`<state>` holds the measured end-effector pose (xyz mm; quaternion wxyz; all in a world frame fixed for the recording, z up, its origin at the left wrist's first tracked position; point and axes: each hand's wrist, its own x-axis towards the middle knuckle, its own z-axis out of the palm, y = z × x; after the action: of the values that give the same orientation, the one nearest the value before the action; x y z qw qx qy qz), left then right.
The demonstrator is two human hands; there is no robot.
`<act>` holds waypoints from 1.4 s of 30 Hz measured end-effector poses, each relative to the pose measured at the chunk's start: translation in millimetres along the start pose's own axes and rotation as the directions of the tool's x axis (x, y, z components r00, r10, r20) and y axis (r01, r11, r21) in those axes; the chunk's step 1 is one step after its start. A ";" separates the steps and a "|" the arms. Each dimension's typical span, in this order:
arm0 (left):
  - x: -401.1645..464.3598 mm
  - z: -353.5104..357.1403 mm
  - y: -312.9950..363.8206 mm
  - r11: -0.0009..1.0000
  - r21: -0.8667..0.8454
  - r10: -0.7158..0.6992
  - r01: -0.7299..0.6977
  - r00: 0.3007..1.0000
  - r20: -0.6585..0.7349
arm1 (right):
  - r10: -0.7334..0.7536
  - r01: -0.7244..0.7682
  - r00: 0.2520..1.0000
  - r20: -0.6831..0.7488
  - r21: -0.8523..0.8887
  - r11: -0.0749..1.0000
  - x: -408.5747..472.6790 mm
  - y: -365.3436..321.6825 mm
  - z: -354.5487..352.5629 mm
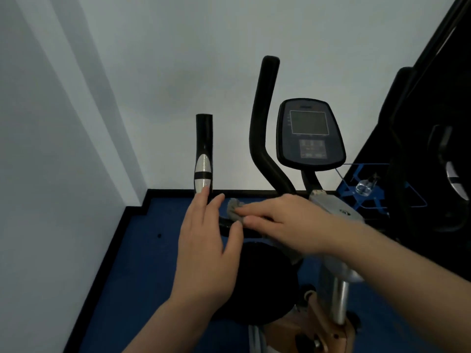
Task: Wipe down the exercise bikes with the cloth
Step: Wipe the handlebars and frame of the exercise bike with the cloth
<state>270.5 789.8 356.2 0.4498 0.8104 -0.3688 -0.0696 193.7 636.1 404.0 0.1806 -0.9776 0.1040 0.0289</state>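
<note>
An exercise bike stands in front of me, with a black console (310, 133), a tall curved black handle (262, 123) and a shorter grip with a silver sensor patch (203, 154). My right hand (285, 222) presses a grey cloth (235, 208) onto the black horizontal bar below the handles. My left hand (206, 240) hovers beside it with fingers spread, its fingertips near the base of the silver-patched grip. It holds nothing. The black saddle (265, 281) lies under my forearms.
White walls meet in a corner at the left. The floor (142, 250) is blue with a black border. A blue wire rack (362, 189) holding a clear bottle stands right of the bike, beside another dark machine (433, 149).
</note>
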 end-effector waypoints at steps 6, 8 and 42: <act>-0.5 1.5 -2.7 0.999 -0.044 -0.010 0.009 1.000 -0.013 | -0.037 0.043 0.990 0.138 -0.042 0.998 -0.9 2.5 -7.9; -0.7 1.8 -3.6 0.998 -0.063 -0.015 0.013 1.000 -0.024 | -0.020 0.022 0.995 0.099 -0.021 1.000 16.4 -6.6 1.6; 70.2 -47.0 -77.9 0.925 -0.340 0.227 -0.171 0.965 0.132 | 0.500 -0.392 0.855 -0.139 0.460 0.797 45.8 -71.1 36.0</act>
<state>383.5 800.5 338.4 0.5493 0.6743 -0.4696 -0.1520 253.0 705.1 390.8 0.3572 -0.8589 0.3590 -0.0767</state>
